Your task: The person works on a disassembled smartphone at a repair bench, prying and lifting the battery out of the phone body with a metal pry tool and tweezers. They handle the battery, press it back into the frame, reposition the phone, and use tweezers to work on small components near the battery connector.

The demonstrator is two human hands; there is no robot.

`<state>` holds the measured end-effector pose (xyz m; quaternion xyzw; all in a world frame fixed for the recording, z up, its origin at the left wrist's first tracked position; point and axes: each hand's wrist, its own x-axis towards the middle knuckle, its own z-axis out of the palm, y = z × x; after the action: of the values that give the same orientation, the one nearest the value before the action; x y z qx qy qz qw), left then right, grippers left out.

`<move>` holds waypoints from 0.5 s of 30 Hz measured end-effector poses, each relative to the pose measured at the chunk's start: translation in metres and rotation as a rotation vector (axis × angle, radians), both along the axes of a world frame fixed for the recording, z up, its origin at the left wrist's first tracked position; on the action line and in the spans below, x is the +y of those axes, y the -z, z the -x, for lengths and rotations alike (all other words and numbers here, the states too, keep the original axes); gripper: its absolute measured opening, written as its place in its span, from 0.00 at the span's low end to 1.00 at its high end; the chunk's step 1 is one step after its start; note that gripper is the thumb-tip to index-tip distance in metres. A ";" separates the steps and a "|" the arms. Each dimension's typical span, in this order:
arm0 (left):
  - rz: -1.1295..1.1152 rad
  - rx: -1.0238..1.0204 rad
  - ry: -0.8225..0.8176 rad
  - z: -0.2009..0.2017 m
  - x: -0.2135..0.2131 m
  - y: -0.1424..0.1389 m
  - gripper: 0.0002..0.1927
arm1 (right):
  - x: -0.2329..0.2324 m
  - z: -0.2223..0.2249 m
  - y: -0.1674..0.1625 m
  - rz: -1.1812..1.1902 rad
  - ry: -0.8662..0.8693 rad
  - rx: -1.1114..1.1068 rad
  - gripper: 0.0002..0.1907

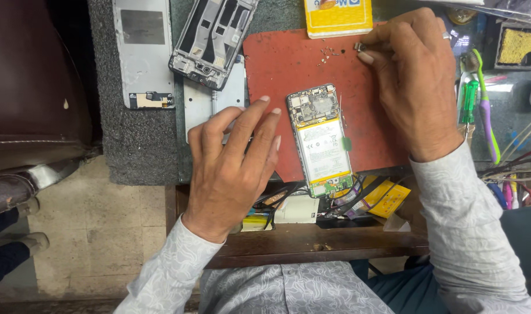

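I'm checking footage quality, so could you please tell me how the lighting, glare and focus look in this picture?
Head view: even, soft light on the red mat; opened phone sharp, with no strong glare on its battery; right hand and left hand crisp; bright washed-out glare on the bench's right edge beside the green screwdriver; upper left corner dark.

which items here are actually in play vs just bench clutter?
In play:
- opened phone, back off, battery showing
- red work mat under it
- loose screws on the mat
- small metal part pinched by right hand
- left hand resting beside the phone

Lying about:
- spare phone frame
- grey back panel
- yellow box
- green screwdriver
- green toothbrush
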<state>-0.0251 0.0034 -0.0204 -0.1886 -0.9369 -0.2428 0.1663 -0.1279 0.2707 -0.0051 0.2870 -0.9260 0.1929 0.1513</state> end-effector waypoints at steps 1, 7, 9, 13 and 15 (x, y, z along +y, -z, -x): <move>-0.002 0.000 0.004 0.001 -0.001 0.000 0.19 | 0.001 0.001 0.000 -0.008 -0.011 -0.007 0.10; -0.009 0.002 0.012 0.004 -0.005 0.003 0.20 | 0.003 0.006 -0.001 -0.069 -0.034 -0.001 0.09; 0.002 0.010 0.001 0.003 -0.007 0.004 0.20 | -0.001 0.003 -0.005 -0.062 -0.023 -0.026 0.09; 0.009 0.021 0.021 0.004 -0.014 0.007 0.21 | -0.018 -0.007 -0.023 -0.071 -0.025 -0.060 0.08; 0.009 0.024 0.029 0.004 -0.016 0.008 0.21 | -0.031 -0.013 -0.032 -0.102 -0.071 -0.073 0.09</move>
<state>-0.0295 -0.0128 -0.0281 -0.2061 -0.9331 -0.2387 0.1729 -0.1146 0.2400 0.0270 0.3197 -0.9288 0.1609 0.0957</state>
